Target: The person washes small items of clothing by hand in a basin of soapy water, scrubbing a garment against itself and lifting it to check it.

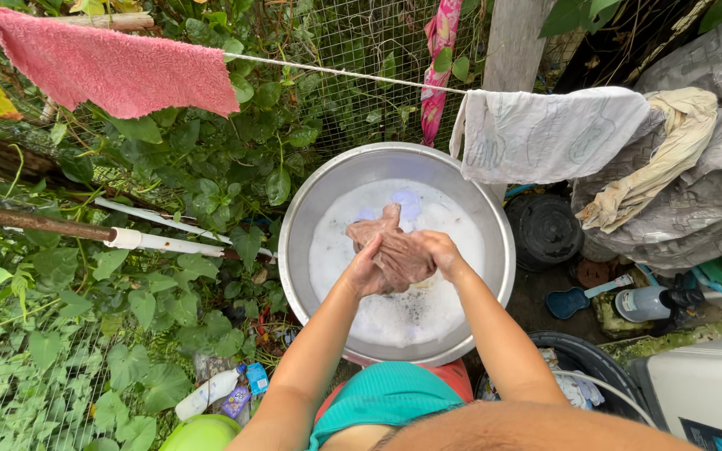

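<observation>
Both of my hands are clamped on a wet brownish cloth (390, 250): my left hand (367, 271) squeezes its near end and my right hand (438, 250) closes over its far side, so the cloth is bunched between them with one end sticking up toward the fence. I hold it just above the suds, over the middle of a large round metal basin (307, 209) filled with foamy white water (428, 313).

Beyond the basin I see a wire mesh fence (353, 50) overgrown with green leaves, and a thin clothesline (336, 73) running across it. A pink towel (110, 67) hangs on the line at the upper left, a white cloth (545, 134) with faint drawings at the upper right, and a cream rag (662, 159) beside that, draped over a grey tarp (712, 192). A white pipe (169, 242) lies left of the basin. On the ground at lower left sits a white plastic bottle (206, 392). To the right I see a black lid (545, 230), a blue scoop (570, 302) and a grey spray bottle (645, 303).
</observation>
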